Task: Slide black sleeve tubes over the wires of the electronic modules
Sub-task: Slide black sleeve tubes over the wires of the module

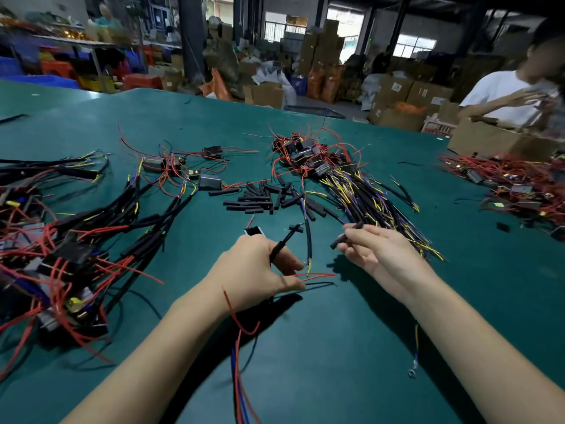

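The black sleeve tube for this round is pinched in the right hand, fingers curled round it, raised just above the counter and not yet on any wire. The left hand grips an electronic module and its black wire bundle, whose bare ends hang free between the hands. Judging by the piles, the work is mid-run: loose sleeve tubes lie just beyond, unsleeved modules wait behind them, and a heap of sleeved-looking modules sits at the left.
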{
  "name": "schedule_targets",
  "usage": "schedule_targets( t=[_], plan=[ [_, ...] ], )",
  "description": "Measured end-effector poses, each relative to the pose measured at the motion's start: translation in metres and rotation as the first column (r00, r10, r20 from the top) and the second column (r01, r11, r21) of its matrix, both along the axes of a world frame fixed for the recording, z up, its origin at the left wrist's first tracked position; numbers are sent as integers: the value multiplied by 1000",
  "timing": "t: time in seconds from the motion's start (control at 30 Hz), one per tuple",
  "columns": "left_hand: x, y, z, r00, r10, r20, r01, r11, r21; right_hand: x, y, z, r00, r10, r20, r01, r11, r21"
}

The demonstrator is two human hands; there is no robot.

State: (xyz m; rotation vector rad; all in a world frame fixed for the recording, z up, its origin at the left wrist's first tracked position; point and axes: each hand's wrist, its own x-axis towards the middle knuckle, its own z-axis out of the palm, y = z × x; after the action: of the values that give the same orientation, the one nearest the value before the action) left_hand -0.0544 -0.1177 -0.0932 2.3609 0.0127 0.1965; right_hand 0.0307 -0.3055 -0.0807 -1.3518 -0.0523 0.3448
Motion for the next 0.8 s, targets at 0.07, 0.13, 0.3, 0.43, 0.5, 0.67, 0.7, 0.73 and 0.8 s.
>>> schedule_targets(
  t=[0.07, 0.13, 0.3, 0.43, 0.5, 0.67, 0.7, 0.73, 0.8],
  plan=[
    [-1, -1, 0, 1000, 9, 22, -9, 1000, 10, -9, -7, -1, 999, -9, -47, 13, 996, 88],
    [-3, -1, -1, 998, 27, 51, -26, 1000, -11, -15, -11, -1, 999, -19, -47, 24, 993, 115],
    [-6, -1, -2, 997, 34, 70, -34, 999, -6, -21, -14, -2, 998, -52, 27, 52, 999, 11],
    [-8, -3, 2, 1000, 10, 28, -13, 994, 110, -20, -16, -4, 999, -45, 30, 44, 999, 12],
    [-8, -4, 3, 1000, 7, -6, -6, 990, 142, -19, -16, -4, 999, -28, 33, 28, 1000, -13],
    [-6, -7, 5, 997, 10, -73, 8, 971, 240, -17, -16, -4, 998, 18, 56, -13, 996, -88],
    [-6, -7, 4, 997, 8, -79, 12, 969, 248, -18, -16, -3, 998, 27, 60, -21, 996, -90],
    [-7, -8, 4, 997, 4, -77, 15, 968, 249, -18, -16, -2, 998, 32, 62, -27, 996, -87],
    [-8, -8, 4, 1000, 5, -28, 0, 983, 184, -18, -18, -1, 998, 30, 60, -26, 997, -71]
  ],
)
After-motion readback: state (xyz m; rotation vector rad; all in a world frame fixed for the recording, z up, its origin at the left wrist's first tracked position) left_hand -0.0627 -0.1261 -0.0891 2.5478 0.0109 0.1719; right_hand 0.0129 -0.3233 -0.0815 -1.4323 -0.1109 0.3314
